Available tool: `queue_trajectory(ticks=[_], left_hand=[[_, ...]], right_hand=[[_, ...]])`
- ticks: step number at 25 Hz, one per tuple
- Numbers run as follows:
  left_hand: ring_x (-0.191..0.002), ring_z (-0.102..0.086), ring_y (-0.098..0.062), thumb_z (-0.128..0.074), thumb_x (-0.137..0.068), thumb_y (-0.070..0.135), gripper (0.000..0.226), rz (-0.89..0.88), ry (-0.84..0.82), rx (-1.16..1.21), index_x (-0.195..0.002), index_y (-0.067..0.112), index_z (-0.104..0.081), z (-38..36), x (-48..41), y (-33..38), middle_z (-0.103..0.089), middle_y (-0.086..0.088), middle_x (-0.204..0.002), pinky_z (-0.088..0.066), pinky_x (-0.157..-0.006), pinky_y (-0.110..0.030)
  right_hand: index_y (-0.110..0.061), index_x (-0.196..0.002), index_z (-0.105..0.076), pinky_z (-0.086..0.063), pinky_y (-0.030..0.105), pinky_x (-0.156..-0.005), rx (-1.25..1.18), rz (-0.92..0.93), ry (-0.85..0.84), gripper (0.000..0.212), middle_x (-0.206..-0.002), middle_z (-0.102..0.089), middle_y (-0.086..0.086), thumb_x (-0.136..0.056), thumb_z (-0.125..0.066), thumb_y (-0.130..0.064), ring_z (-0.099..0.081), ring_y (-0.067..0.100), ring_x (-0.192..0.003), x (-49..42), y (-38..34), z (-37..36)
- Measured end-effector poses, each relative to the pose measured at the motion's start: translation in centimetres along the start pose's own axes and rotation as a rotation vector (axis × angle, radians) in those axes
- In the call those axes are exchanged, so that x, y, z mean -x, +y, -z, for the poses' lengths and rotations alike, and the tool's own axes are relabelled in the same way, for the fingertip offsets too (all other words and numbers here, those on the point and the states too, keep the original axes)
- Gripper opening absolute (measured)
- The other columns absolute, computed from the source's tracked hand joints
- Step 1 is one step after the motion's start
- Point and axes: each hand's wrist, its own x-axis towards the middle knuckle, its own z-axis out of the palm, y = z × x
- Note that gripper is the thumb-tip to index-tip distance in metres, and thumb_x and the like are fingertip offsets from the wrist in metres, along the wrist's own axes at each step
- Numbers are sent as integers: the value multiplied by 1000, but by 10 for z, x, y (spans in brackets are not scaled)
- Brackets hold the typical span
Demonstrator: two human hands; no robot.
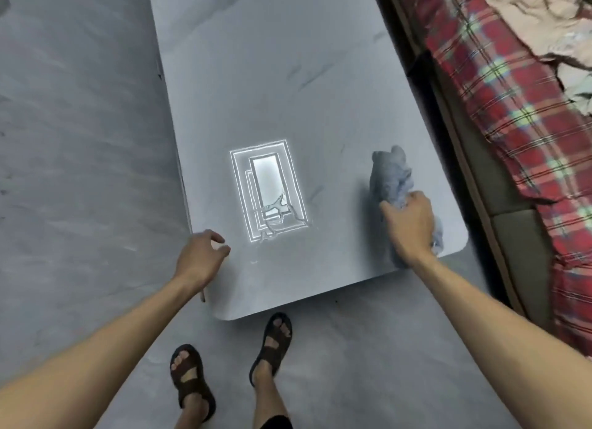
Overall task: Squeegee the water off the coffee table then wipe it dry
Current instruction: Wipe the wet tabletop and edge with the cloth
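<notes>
The pale grey coffee table [256, 76] runs away from me, its near short edge just ahead of my feet. My right hand [411, 227] grips a bunched light-blue cloth [390, 175] and holds it down on the table near the near right corner. My left hand [200, 257] hovers at the table's near left edge, fingers loosely curled and holding nothing. A thin film of water [272, 217] shows in the bright reflection of a ceiling light on the near middle of the top. No squeegee is in view.
A sofa with a red plaid cover [499, 114] and crumpled beige cloth [538, 15] runs along the table's right side, close to it. Grey floor [73, 140] lies to the left. My sandalled feet [230, 364] stand at the near edge.
</notes>
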Motion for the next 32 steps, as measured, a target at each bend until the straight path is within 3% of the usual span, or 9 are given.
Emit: queue_trajectory(ticks=[3, 6, 8, 11, 16, 20, 24, 28, 32], left_hand=[[-113, -55, -31, -62, -87, 31, 42, 22, 94, 18, -123, 8, -54, -25, -48, -12, -54, -14, -131, -42, -87, -36], [-114, -55, -31, -59, -90, 32, 42, 45, 124, 139, -126, 12, -48, -45, -72, -35, -57, -12, -127, -40, -85, -34], [-114, -56, -26, -58, -91, 28, 34, -10, 145, 223, -122, 15, -51, -49, -76, -46, -61, -6, -124, -40, -85, -31], [-115, -54, -21, -55, -91, 22, 28, -82, 246, 239, -119, 19, -50, -46, -76, -53, -58, 1, -129, -43, -88, -33], [-102, -50, -16, -55, -92, 36, 37, 141, 186, 509, -124, 21, -45, -41, -90, -70, -52, 3, -118, -36, -81, -28], [-102, -56, -14, -56, -90, 39, 29, 236, 178, 795, -114, 25, -51, -37, -98, -82, -58, 1, -116, -44, -84, -24], [-91, -65, -9, -55, -93, 25, 7, 220, 187, 1117, -97, 21, -51, -24, -104, -90, -65, -2, -102, -50, -87, -21], [-105, -65, -17, -53, -96, 27, 15, 221, 157, 1153, -102, 13, -52, -24, -109, -94, -62, -13, -119, -49, -101, -32], [-95, -59, -19, -57, -84, 41, 37, 268, 219, 967, -107, 15, -45, -29, -106, -101, -59, -2, -99, -46, -104, -44]], right_hand=[[-11, -106, -59, -53, 42, -85, 52, 72, -81, 41, -114, -63, 9, -72, -60, -33, -61, 26, -101, -52, 32, -56], [-13, -144, -39, -23, 43, -118, 31, 106, -159, 64, -153, -35, 7, -84, -53, -31, -28, 27, -142, -62, 57, -123], [-17, -150, -29, -11, 42, -121, -100, 23, -91, 69, -159, -25, 1, -85, -48, -31, -13, 25, -147, -57, 54, -152], [-19, -147, -36, -16, 47, -119, -203, -29, -14, 63, -155, -33, 2, -86, -47, -31, -21, 25, -144, -53, 37, -174], [-18, -145, -40, -23, 47, -117, -176, 87, -161, 65, -154, -36, 4, -83, -49, -34, -25, 27, -143, -30, -11, -216], [-17, -144, -43, -17, 43, -119, -100, 347, -486, 65, -154, -37, 5, -84, -50, -40, -24, 20, -143, 7, -52, -265], [-11, -140, -48, -8, 34, -119, 89, 607, -630, 66, -154, -35, 6, -80, -50, -38, -21, 8, -140, 21, -76, -284], [-18, -135, -54, -9, 37, -120, 250, 753, -842, 62, -152, -40, 3, -81, -49, -48, -28, 21, -142, 38, -78, -287], [-18, -110, -64, -17, 38, -118, 300, 997, -822, 44, -135, -58, 6, -73, -58, -41, -47, 20, -129, 72, -75, -297]])
